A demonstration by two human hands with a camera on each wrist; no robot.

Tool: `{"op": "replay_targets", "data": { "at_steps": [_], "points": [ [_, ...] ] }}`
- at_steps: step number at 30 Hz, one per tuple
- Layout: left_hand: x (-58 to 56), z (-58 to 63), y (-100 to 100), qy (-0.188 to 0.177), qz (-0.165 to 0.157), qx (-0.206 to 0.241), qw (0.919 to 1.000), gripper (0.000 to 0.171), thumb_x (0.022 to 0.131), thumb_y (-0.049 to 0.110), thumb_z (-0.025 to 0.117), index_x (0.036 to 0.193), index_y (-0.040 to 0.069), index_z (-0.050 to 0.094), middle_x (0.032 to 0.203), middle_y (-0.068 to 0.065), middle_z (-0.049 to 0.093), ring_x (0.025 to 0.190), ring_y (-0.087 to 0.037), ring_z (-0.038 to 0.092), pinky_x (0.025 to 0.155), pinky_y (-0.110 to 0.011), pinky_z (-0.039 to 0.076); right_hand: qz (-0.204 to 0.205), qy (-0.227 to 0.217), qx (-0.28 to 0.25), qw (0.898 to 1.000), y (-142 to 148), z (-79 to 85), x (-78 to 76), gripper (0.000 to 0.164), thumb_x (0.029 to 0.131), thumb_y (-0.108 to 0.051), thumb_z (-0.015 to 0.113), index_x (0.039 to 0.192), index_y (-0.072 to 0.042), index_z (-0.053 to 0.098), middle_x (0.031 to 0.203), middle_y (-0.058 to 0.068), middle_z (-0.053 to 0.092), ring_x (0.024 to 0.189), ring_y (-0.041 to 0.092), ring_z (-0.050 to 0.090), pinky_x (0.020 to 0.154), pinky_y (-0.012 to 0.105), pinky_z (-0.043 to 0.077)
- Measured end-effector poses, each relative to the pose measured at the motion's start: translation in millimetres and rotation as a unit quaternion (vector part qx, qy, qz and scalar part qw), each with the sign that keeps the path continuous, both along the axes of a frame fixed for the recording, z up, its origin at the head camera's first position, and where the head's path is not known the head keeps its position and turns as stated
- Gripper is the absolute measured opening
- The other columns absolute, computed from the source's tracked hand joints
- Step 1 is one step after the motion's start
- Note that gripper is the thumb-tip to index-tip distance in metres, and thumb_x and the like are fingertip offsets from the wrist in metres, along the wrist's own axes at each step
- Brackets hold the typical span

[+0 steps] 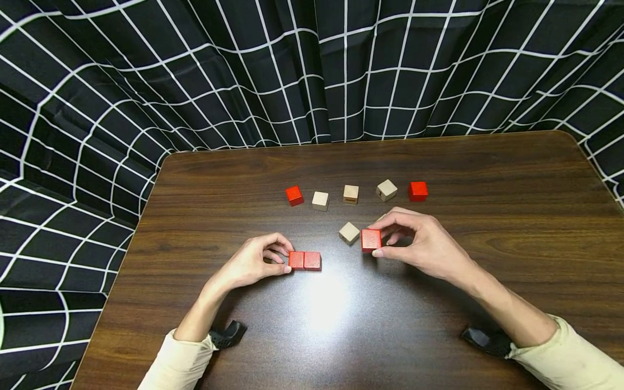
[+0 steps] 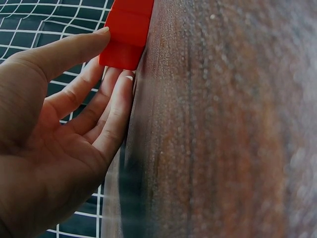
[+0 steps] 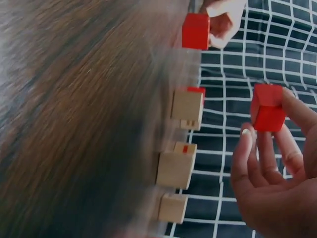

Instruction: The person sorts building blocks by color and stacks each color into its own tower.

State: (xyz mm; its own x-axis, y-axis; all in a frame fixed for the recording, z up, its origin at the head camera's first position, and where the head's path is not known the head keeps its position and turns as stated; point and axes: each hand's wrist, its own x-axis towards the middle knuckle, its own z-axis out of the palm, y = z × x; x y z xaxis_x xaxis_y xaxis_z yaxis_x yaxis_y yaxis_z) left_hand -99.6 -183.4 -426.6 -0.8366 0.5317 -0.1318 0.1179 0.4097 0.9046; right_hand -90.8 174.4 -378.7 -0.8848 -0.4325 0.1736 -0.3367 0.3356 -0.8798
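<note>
Beside a pale wooden cube (image 1: pixel 349 233) mid-frame, your right hand (image 1: pixel 421 241) pinches a red wooden cube (image 1: pixel 371 240); your left hand (image 1: pixel 255 261), another red cube (image 1: pixel 296 260).

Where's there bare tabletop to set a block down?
Bare table lies beyond either end of the far row of blocks, and on the near side of the red pair, between the sleeves. It's crowded where the right hand holds a red block near a plain block.

A brown wood-grain table (image 1: pixel 219 184) is bordered by black curtain (image 1: pixel 336 70) (white-gridded, loosely folded); bright glare (image 1: pixel 325 303) is reflected.
</note>
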Motion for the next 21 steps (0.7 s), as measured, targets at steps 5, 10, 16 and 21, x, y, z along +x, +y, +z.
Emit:
{"op": "replay_targets", "data": {
  "at_steps": [5, 10, 16, 21],
  "points": [
    [-0.6, 1.4, 0.4, -0.006, 0.002, 0.000, 1.0000, 0.033, 0.077, 0.000, 0.083, 0.104, 0.006, 0.065, 0.101, -0.006, 0.066, 0.093, -0.020, 0.066, 0.082, -0.029, 0.059, -0.010, -0.015, -0.004, 1.000, -10.9, 1.2, 0.0, 0.040, 0.074, -0.007, 0.087, 0.109, -0.013, 0.070, 0.099, -0.002, 0.067, 0.079, 0.017, 0.066, 0.070, 0.024, 0.056],
    [-0.4, 2.3, 1.3, -0.005, -0.003, -0.003, 1.0000, 0.034, 0.077, 0.001, 0.083, 0.105, 0.006, 0.065, 0.102, -0.006, 0.067, 0.092, -0.019, 0.067, 0.081, -0.029, 0.059, -0.016, -0.023, -0.015, 0.999, -21.2, -1.3, -1.4, 0.037, 0.072, -0.004, 0.088, 0.104, -0.012, 0.071, 0.097, -0.002, 0.068, 0.076, 0.017, 0.066, 0.069, 0.025, 0.056],
    [0.1, 2.5, 1.5, -0.009, -0.001, -0.001, 1.0000, 0.034, 0.077, 0.000, 0.083, 0.105, 0.006, 0.065, 0.102, -0.006, 0.067, 0.092, -0.019, 0.067, 0.082, -0.029, 0.059, -0.005, -0.018, -0.040, 0.999, -32.8, -3.6, -2.5, 0.037, 0.070, -0.002, 0.089, 0.101, -0.012, 0.071, 0.099, -0.002, 0.068, 0.077, 0.017, 0.065, 0.070, 0.028, 0.058],
    [-0.5, 0.8, 0.5, -0.009, 0.002, -0.002, 1.0000, 0.034, 0.077, -0.001, 0.083, 0.104, 0.006, 0.065, 0.101, -0.006, 0.066, 0.092, -0.020, 0.066, 0.082, -0.029, 0.059, -0.004, -0.021, -0.045, 0.999, -42.3, -4.2, -2.7, 0.036, 0.070, -0.004, 0.089, 0.100, -0.012, 0.071, 0.101, -0.002, 0.068, 0.079, 0.018, 0.066, 0.071, 0.028, 0.058]
  ]
}}
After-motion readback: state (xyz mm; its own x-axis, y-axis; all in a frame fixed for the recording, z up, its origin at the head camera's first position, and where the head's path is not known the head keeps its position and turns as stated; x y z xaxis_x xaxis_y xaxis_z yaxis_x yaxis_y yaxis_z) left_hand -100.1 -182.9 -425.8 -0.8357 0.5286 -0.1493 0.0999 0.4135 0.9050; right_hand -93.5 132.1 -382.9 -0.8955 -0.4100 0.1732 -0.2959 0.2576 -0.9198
